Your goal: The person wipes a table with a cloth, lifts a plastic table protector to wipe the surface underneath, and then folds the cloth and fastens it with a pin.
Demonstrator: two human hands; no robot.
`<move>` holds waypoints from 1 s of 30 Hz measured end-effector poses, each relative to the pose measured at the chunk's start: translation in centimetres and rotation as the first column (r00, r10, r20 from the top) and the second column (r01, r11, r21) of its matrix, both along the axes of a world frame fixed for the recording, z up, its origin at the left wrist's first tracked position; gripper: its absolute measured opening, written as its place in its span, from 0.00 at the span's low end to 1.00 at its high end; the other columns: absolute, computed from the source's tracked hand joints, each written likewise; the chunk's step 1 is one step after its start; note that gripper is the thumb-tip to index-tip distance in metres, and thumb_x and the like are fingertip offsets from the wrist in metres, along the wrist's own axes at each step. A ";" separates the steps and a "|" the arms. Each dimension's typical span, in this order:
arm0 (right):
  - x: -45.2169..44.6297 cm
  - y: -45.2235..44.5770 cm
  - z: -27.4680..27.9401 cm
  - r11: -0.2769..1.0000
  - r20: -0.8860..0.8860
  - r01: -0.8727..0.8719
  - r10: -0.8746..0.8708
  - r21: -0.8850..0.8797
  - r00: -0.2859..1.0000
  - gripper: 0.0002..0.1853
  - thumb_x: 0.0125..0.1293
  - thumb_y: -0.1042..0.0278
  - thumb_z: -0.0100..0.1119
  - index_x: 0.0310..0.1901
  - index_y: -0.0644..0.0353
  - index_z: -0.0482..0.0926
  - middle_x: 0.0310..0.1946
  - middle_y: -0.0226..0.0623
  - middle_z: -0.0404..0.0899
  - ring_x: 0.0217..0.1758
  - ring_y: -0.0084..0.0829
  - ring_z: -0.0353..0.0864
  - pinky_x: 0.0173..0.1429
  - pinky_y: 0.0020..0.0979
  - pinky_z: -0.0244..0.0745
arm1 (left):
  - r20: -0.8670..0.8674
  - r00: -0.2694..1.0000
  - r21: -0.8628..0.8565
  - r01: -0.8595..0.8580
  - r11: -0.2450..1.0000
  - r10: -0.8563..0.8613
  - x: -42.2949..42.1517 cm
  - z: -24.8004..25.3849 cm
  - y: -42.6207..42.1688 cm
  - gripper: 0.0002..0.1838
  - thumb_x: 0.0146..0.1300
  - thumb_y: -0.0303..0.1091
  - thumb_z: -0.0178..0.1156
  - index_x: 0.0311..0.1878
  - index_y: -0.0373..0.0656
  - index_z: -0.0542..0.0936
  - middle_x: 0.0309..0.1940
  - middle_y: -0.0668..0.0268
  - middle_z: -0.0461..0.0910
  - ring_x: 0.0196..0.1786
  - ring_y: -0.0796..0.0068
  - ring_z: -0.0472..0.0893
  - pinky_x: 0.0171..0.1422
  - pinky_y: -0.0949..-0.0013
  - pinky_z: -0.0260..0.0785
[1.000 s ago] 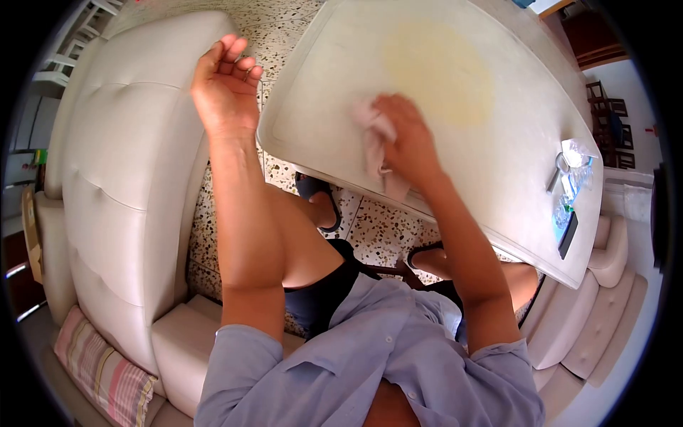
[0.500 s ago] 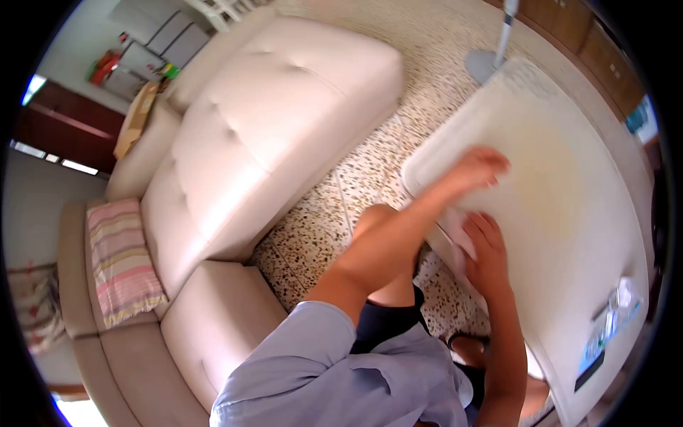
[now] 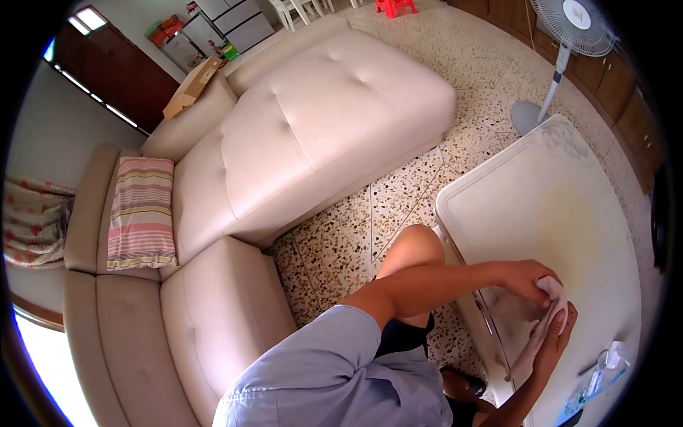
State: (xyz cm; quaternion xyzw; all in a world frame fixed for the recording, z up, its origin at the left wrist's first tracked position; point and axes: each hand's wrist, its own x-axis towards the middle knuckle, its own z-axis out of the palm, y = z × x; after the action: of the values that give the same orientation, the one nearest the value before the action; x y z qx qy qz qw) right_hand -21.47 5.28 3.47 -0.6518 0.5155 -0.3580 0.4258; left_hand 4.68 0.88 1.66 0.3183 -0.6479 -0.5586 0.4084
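Observation:
Over the near edge of a pale marble-look table [image 3: 498, 192], both of my hands are closed on a pale pink cloth [image 3: 552, 290]. My left hand [image 3: 530, 281] grips its upper end, the arm reaching across from the left. Slightly lower and to the right, my right hand [image 3: 560, 331] has its fingers wrapped round the bunched fabric. Part of the cloth hangs down between the hands and the table edge. A yellowish patch shows on the tabletop beyond them.
A clear plastic item with blue [image 3: 590, 391] lies on the table near a dark phone-like object [image 3: 571, 418]. A standing fan [image 3: 551, 92] rises behind the table. To the left runs a beige sofa [image 3: 320, 128] with a striped pillow [image 3: 142, 213]. Speckled tile [image 3: 341, 228] lies between.
My left hand, earlier raised apart over the table, has come down onto the cloth beside my right hand. Both hands are now farther right over the table. The view has shifted.

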 end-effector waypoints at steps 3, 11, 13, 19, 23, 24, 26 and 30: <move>-1.3 -0.5 1.5 0.999 -0.114 -0.032 0.034 0.019 0.993 0.27 0.90 0.48 0.49 0.73 0.63 0.76 0.64 0.38 0.84 0.65 0.33 0.82 0.72 0.36 0.75 | 0.001 1.000 0.104 0.005 0.995 -0.005 0.6 1.7 -0.2 0.21 0.71 0.41 0.75 0.59 0.36 0.88 0.50 0.61 0.91 0.50 0.72 0.86 0.56 0.67 0.79; 1.3 0.7 1.2 0.969 0.460 -0.169 0.068 0.183 0.885 0.43 0.82 0.44 0.64 0.84 0.67 0.61 0.75 0.50 0.74 0.76 0.40 0.76 0.80 0.42 0.69 | -0.177 0.974 0.395 -0.063 0.917 0.143 0.5 2.3 -0.5 0.22 0.71 0.44 0.73 0.54 0.32 0.89 0.44 0.60 0.90 0.46 0.72 0.86 0.50 0.66 0.79; 1.9 0.4 -0.2 0.985 0.192 -0.132 0.109 0.110 0.975 0.43 0.81 0.50 0.68 0.84 0.67 0.61 0.74 0.50 0.75 0.75 0.39 0.77 0.79 0.40 0.69 | -0.122 0.991 0.421 0.003 0.907 0.053 0.6 3.1 0.1 0.23 0.69 0.44 0.74 0.55 0.31 0.89 0.46 0.58 0.90 0.47 0.70 0.87 0.49 0.66 0.80; 1.4 -0.3 1.4 0.970 0.090 -0.098 0.079 0.224 0.993 0.25 0.76 0.70 0.66 0.71 0.70 0.77 0.62 0.40 0.84 0.63 0.31 0.81 0.69 0.32 0.74 | -0.271 0.955 0.355 0.219 0.909 -0.124 1.6 3.9 0.2 0.27 0.58 0.37 0.80 0.60 0.35 0.89 0.52 0.59 0.92 0.53 0.67 0.89 0.55 0.65 0.83; -1.6 -0.9 1.6 0.998 -0.001 -0.061 0.061 0.022 0.998 0.23 0.75 0.78 0.49 0.69 0.69 0.78 0.62 0.39 0.83 0.64 0.30 0.81 0.71 0.31 0.74 | 0.021 0.986 0.042 0.165 0.985 -0.166 3.1 2.7 -0.7 0.32 0.53 0.36 0.81 0.64 0.41 0.89 0.54 0.57 0.91 0.57 0.64 0.89 0.59 0.63 0.82; -2.1 -1.0 1.6 0.999 0.039 -0.019 0.018 0.035 0.999 0.22 0.76 0.78 0.48 0.69 0.69 0.78 0.62 0.39 0.82 0.63 0.30 0.81 0.72 0.31 0.73 | 0.162 0.970 -0.017 0.185 0.983 -0.180 3.1 2.1 -1.0 0.33 0.53 0.37 0.81 0.65 0.42 0.88 0.54 0.57 0.91 0.57 0.62 0.88 0.59 0.63 0.81; -4.2 -1.1 1.2 0.996 0.119 0.065 -0.072 0.065 0.990 0.22 0.78 0.79 0.46 0.68 0.68 0.78 0.63 0.40 0.82 0.63 0.30 0.81 0.72 0.31 0.73 | 0.435 0.884 -0.123 0.249 0.961 -0.173 3.1 1.1 -1.6 0.34 0.52 0.38 0.80 0.66 0.43 0.88 0.54 0.56 0.91 0.58 0.60 0.88 0.59 0.62 0.81; -6.5 -1.0 0.9 0.983 0.139 0.022 -0.048 0.184 0.989 0.16 0.86 0.68 0.51 0.66 0.65 0.80 0.57 0.35 0.85 0.59 0.26 0.81 0.68 0.31 0.75 | 0.404 0.902 -0.085 0.200 0.976 -0.149 2.7 0.7 -1.6 0.29 0.55 0.40 0.78 0.62 0.42 0.89 0.52 0.55 0.91 0.52 0.59 0.89 0.54 0.60 0.81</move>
State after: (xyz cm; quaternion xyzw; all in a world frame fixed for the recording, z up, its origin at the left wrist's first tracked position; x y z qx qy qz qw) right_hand -27.92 4.23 4.37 -0.5736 0.5258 -0.3625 0.5130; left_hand 7.40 -0.70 2.39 0.3392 -0.7763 -0.4759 0.2364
